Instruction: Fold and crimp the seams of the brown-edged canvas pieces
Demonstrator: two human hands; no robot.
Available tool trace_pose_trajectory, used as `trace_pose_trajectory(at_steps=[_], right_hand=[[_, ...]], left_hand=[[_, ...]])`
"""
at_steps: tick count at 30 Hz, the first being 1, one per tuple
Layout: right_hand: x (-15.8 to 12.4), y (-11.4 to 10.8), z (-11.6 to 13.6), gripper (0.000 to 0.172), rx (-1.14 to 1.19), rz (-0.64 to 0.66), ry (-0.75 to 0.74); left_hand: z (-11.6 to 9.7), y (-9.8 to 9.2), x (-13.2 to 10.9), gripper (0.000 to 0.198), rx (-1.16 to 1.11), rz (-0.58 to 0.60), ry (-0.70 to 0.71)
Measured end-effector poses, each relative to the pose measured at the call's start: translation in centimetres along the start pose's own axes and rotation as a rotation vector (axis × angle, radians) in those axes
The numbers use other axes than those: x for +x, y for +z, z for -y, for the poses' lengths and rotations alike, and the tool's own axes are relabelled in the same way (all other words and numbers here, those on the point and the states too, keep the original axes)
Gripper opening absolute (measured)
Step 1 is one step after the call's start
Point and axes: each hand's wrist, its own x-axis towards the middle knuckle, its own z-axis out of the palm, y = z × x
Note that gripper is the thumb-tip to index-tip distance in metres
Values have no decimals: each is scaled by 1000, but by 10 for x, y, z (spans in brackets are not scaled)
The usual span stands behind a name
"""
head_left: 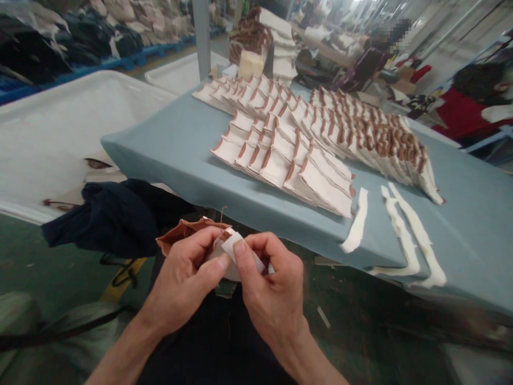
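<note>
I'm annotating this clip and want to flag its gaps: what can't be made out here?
- Head view: part of the brown piece, hidden behind the left hand.
- Head view: part of the white slip, covered by the right hand.
- Head view: the far left end of the white bin, cut off by the picture's left edge.
- Head view: what makes up the dark heap, too blurred to tell.
</note>
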Motion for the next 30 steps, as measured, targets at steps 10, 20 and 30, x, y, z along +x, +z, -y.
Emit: trace_pose_trajectory(at_steps=[10, 20, 30], right_hand=[[0, 8, -7, 29, 72, 27, 87], [3, 0, -10, 29, 336, 124, 240], [4, 4, -14, 30, 210, 144, 247]], left_hand=[[4, 3, 3, 22, 77, -46, 62], [30, -5, 2, 18, -120, 11, -17], [15, 2, 3, 19, -2, -26, 21]])
